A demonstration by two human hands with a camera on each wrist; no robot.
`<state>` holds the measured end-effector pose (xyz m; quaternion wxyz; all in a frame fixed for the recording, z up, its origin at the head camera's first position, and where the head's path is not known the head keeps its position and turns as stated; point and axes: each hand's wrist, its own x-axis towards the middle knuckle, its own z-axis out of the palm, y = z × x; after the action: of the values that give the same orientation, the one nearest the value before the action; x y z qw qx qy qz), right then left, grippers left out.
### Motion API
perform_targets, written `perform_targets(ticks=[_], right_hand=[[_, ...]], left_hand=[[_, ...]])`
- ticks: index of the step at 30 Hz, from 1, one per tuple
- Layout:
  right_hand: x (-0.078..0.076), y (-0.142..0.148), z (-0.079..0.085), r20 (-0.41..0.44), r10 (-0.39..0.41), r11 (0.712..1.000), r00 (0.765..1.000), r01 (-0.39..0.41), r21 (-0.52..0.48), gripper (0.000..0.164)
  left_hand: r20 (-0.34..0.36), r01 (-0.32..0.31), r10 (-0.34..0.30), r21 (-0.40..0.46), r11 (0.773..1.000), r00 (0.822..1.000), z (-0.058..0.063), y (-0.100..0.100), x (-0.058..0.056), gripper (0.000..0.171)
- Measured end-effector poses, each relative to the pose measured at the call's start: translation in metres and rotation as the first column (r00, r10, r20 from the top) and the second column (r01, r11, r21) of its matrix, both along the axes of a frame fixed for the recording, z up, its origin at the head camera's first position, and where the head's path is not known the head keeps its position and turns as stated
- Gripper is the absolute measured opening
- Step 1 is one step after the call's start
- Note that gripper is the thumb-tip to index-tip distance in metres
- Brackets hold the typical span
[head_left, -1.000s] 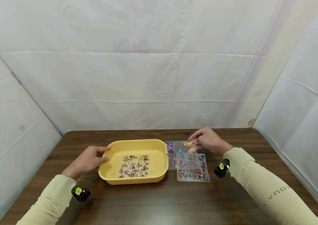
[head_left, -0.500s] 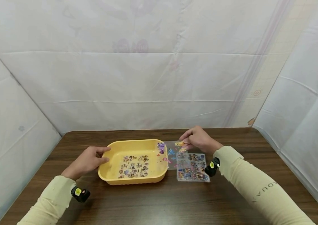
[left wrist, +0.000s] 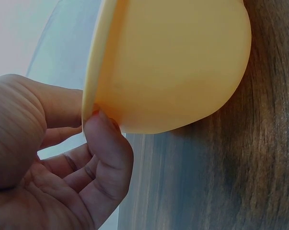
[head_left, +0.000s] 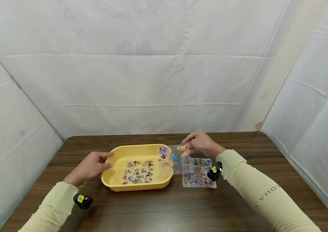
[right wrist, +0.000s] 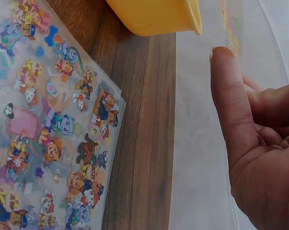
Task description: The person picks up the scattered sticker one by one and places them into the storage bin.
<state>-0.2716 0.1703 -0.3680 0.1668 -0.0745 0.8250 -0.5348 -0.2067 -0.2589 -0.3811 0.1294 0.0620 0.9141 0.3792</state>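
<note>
My left hand pinches the left rim of a yellow plastic tub; the left wrist view shows thumb and fingers on either side of that rim. Between thumb and fingers of my right hand is the right end of a clear sticker sheet with colourful pony figures. Its left part overlaps the tub's right rim in the head view. Inside the tub, another sheet of small cartoon stickers lies on the bottom. Right of the tub, a stack of clear sticker sheets with cartoon dogs rests on the table.
The dark wooden table ends at the back against a white cloth wall. More white sheeting stands at the right side. Each wrist carries a small black camera.
My right hand has moved left with the pony sticker sheet, whose left part now overlaps the tub. The sheet stack beneath is more uncovered. My left hand stays at the rim.
</note>
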Motion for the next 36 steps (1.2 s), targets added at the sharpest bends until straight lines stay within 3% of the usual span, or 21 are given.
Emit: perform_targets(ticks=[36], right_hand=[[-0.005, -0.035, 0.006, -0.008, 0.042, 0.999, 0.999, -0.042, -0.023, 0.023]], left_hand=[[-0.010, 0.012, -0.012, -0.019, 1.000, 1.000, 0.001, 0.001, -0.003, 0.056]])
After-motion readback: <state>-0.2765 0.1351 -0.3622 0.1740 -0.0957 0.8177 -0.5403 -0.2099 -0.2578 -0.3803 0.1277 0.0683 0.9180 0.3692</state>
